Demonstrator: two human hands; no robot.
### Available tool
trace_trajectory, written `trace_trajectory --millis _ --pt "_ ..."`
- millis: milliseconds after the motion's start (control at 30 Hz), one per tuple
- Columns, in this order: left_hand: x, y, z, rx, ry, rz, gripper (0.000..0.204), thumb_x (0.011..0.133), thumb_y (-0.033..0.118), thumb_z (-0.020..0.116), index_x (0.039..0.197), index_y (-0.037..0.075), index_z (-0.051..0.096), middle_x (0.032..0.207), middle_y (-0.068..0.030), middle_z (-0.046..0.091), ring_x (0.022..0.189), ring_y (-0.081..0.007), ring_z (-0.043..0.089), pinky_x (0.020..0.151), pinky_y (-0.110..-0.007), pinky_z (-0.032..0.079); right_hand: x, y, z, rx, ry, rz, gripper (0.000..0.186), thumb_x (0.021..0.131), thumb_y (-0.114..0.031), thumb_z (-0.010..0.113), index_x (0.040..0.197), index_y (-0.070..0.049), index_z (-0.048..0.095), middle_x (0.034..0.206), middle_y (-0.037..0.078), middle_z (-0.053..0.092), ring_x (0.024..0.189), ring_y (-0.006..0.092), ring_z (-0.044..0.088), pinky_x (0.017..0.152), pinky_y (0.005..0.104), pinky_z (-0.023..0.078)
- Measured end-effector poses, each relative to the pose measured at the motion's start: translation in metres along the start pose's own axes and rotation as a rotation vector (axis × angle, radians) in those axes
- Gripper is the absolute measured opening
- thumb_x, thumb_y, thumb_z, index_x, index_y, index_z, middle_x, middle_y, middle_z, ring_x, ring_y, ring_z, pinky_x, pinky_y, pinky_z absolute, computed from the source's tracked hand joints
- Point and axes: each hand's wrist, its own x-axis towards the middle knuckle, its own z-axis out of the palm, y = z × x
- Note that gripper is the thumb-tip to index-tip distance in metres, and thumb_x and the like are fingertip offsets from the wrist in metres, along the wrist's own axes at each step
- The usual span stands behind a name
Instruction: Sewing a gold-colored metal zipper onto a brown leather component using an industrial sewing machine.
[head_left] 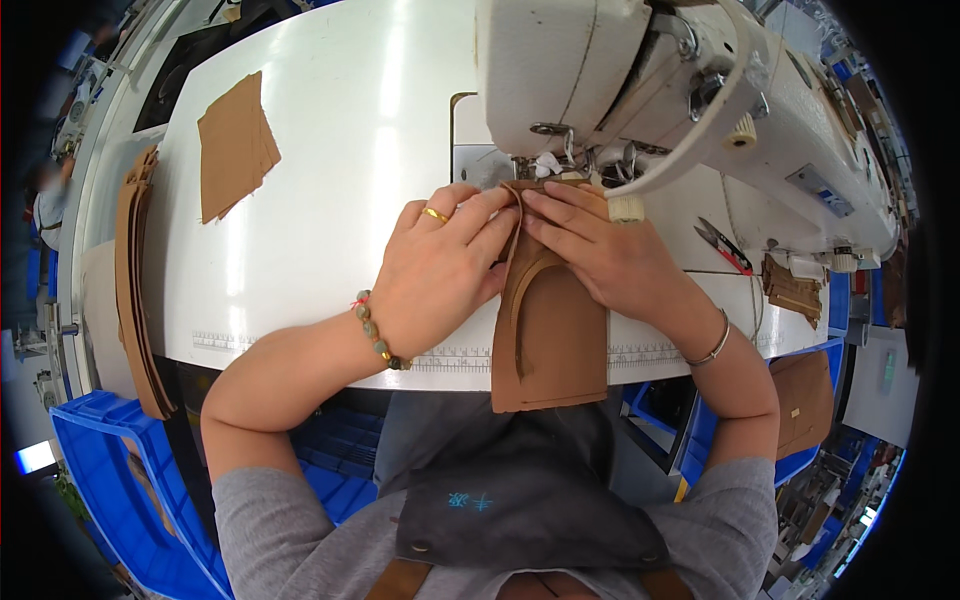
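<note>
A brown fabric piece (pixel 565 340) with a curved folded strip along it runs from the sewing machine's (pixel 570 60) presser foot down past the table's near edge. My left hand (pixel 445 260) is closed at the fabric's left edge, fingertips just before the foot and thumb tucked low beside the cloth. On the other side, my right hand (pixel 615 250) lies with fingers stretched flat on the fabric, tips pointing to the same seam edge. The needle area is partly hidden by machine parts and my fingertips.
Brown fabric pieces (pixel 235 145) lie stacked at the far left, with longer brown strips (pixel 130 270) hanging over the left edge. Red-handled thread snips (pixel 725 245) and brown scraps (pixel 792 290) lie at right. A blue crate (pixel 120 430) stands lower left. A ruler strip (pixel 225 341) follows the table's edge.
</note>
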Motion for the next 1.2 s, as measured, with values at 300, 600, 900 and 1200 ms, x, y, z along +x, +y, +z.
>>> trace_trajectory --millis 300,600,900,1200 --pt "-0.003 0.002 0.004 0.124 -0.013 0.058 0.042 0.075 0.010 0.077 0.115 0.005 0.068 0.140 -0.0091 0.061 0.129 -0.0300 0.056 0.097 -0.042 0.048 -0.002 -0.001 -0.002 -0.103 0.063 -0.057 0.035 0.084 -0.009 0.067 0.119 -0.005 0.072 0.128 0.007 0.070 0.105 0.0223 0.071 0.085 0.0375 0.056" --pt "-0.003 0.001 0.007 0.100 -0.094 0.117 0.043 0.082 0.009 0.070 0.124 0.001 0.062 0.144 -0.0108 0.061 0.127 -0.0319 0.057 0.097 -0.043 0.048 0.014 -0.005 0.011 -0.082 0.243 -0.076 0.035 0.083 -0.011 0.066 0.118 -0.004 0.069 0.125 0.004 0.069 0.093 0.0200 0.071 0.073 0.0344 0.057" --pt "-0.001 0.002 0.004 0.063 -0.066 0.079 0.056 0.082 0.012 0.070 0.136 0.002 0.060 0.149 -0.0095 0.058 0.127 -0.0284 0.058 0.103 -0.042 0.045 0.005 0.003 0.004 -0.156 0.154 -0.128 0.022 0.083 -0.012 0.066 0.103 -0.004 0.069 0.120 0.005 0.069 0.086 0.0201 0.069 0.074 0.0341 0.053" --pt "0.002 0.002 0.003 0.098 -0.063 0.076 0.058 0.082 0.013 0.070 0.139 0.004 0.061 0.142 -0.0083 0.061 0.126 -0.0288 0.058 0.106 -0.043 0.044 0.006 0.002 0.006 -0.154 0.174 -0.064 0.023 0.084 -0.012 0.066 0.105 -0.002 0.069 0.119 0.008 0.073 0.085 0.0218 0.070 0.076 0.0354 0.054"
